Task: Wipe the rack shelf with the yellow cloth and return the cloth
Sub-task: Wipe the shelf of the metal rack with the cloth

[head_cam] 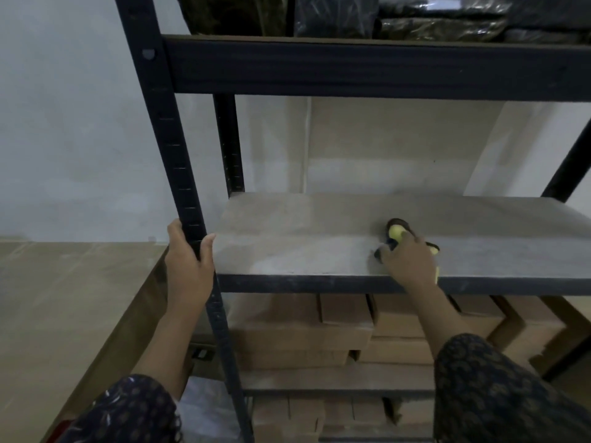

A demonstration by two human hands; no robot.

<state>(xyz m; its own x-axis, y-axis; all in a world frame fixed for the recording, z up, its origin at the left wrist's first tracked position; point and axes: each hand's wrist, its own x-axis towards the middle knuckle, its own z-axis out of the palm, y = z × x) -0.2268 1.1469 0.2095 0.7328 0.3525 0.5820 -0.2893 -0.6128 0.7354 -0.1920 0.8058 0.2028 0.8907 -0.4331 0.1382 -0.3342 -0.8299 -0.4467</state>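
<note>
A grey, dusty rack shelf [303,238] sits at mid height in a black metal rack. My right hand [409,259] presses a bunched yellow cloth [396,232] with dark patches flat on the shelf, right of centre near the front edge. Yellow shows past my fingertips and at my wrist; the hand hides most of the cloth. My left hand [188,257] is wrapped around the rack's front left post [179,155], level with the shelf.
The shelf above [367,68] holds dark plastic-wrapped bundles [441,17]. Stacked cardboard boxes [303,334] fill the shelves below. A brown tabletop [64,298] stands left of the rack, with a pale wall behind.
</note>
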